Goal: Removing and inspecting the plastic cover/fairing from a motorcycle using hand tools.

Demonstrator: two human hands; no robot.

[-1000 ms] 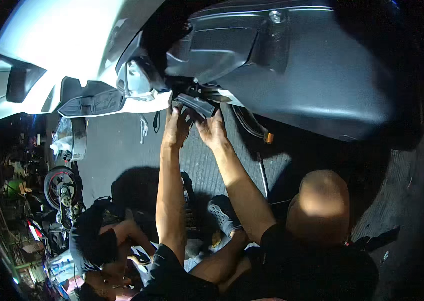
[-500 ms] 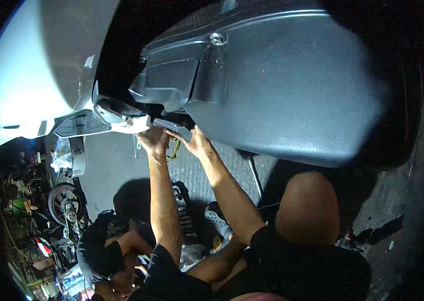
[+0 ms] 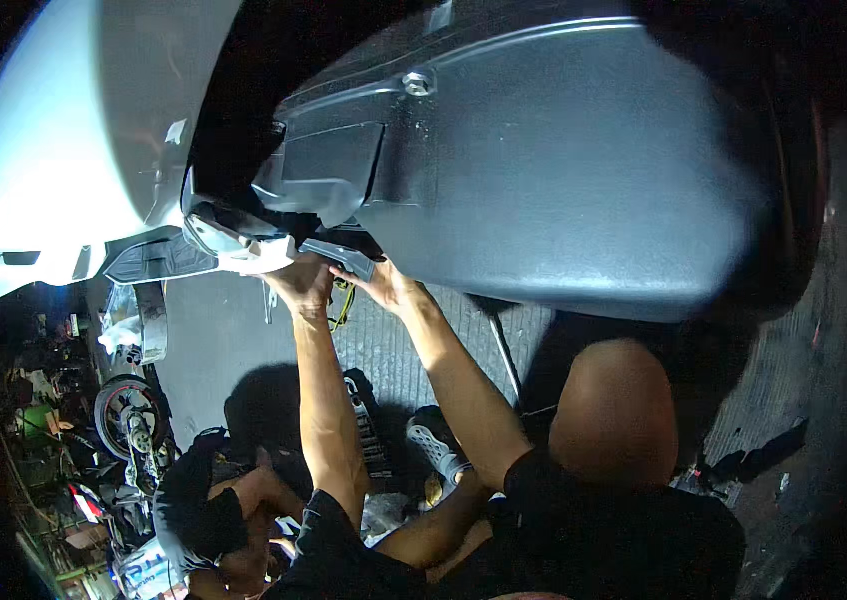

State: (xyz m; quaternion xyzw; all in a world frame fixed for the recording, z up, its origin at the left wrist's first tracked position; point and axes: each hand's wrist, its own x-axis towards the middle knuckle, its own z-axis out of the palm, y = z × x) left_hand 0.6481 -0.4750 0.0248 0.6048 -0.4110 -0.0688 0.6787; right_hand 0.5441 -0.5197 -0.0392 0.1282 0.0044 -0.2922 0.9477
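Note:
A scooter's black seat (image 3: pixel 583 190) and white body panel (image 3: pixel 53 150) fill the upper part of the view. Between them, below the seat's front end, a small grey plastic trim panel (image 3: pixel 341 258) sits at a slant. My left hand (image 3: pixel 301 285) is closed at its left end, close under the white bodywork, with most fingertips hidden. At the other end, my right hand (image 3: pixel 393 288) pinches the same panel, thumb and fingers about its edge. A yellow cable (image 3: pixel 343 303) hangs behind my wrists.
A socket set (image 3: pixel 368 430) lies on the ground between my arms, near a foot in a grey clog (image 3: pixel 435 447). My bare knee (image 3: pixel 613 415) rises at right. Another person (image 3: pixel 208 510) crouches at lower left, beside a motorcycle wheel (image 3: pixel 130 417) and clutter.
The seat and bodywork have shifted slightly left and up in the view. Both hands stay at the trim panel, moving only a little with it.

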